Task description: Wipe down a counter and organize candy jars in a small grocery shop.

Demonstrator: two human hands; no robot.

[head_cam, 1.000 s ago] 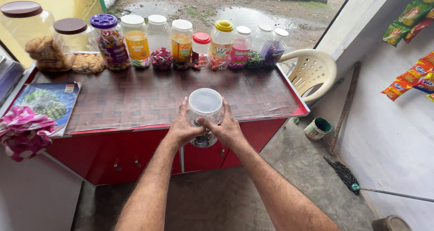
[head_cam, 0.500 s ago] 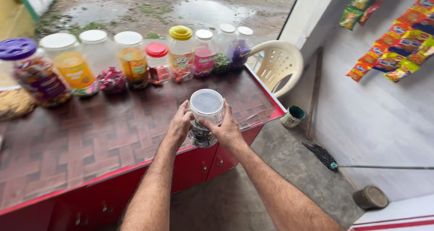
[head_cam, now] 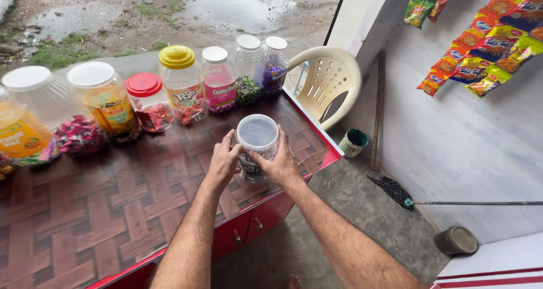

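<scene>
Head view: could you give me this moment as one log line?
left hand: grips clear jar | right hand: grips same jar | jar: white lid on, above counter | behind: candy jar row

A single head-worn camera is looking steeply down and forward from close above the wooden counter (head_cam: 102, 210), taking in the jar row (head_cam: 181, 85) and wet ground beyond.

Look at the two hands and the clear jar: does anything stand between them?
Nothing visible does. The left hand and right hand both already touch the clear jar, one on each side, over the counter. The row of sweet jars stands behind it, apart.
</scene>
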